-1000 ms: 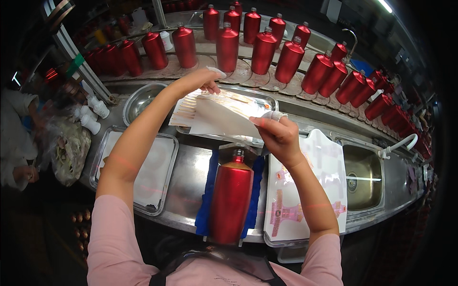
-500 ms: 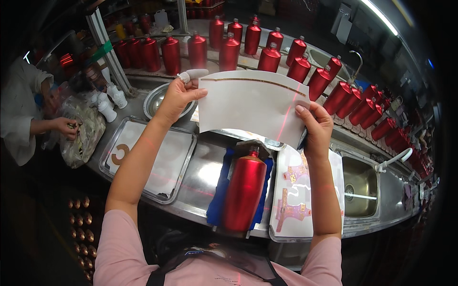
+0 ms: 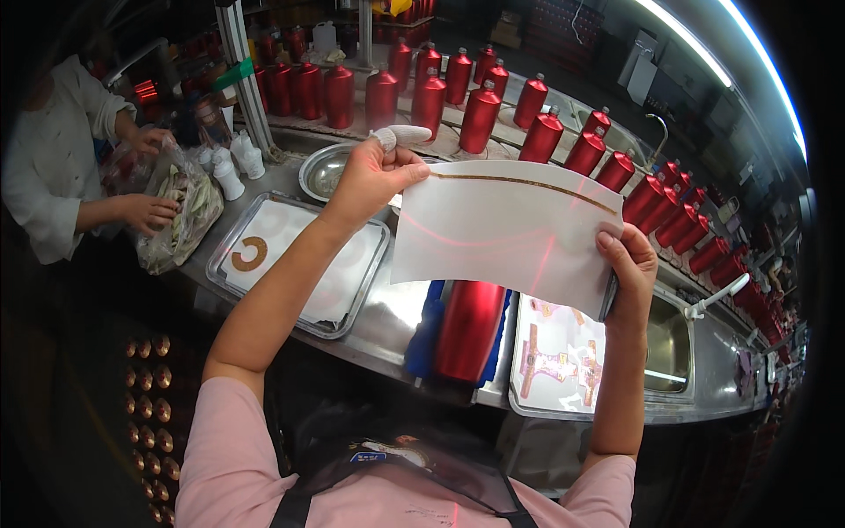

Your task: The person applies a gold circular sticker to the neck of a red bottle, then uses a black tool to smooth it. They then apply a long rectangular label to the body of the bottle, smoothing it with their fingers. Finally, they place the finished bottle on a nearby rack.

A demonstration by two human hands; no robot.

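Observation:
A curved white paper sheet with a thin gold strip along its upper edge is stretched between my two hands. My left hand pinches its upper left corner; one finger wears a white fabric cover and points out over the sheet. My right hand grips the right edge, thumb in front. A dark flat object, its kind unclear, also shows in that hand. Beneath the sheet a shiny red bottle lies on a blue-lined holder, its neck hidden behind the paper.
At left, a metal tray holds white paper with a gold C-shaped decal. A white sheet with pink and gold decals lies at right, beside a sink. Several red bottles stand behind. A co-worker's hands touch a plastic bag.
The view has shifted. My hands and the sheet sit farther right and lower in the picture, and the paper now covers the lying bottle's neck. The co-worker's second hand has come to the bag.

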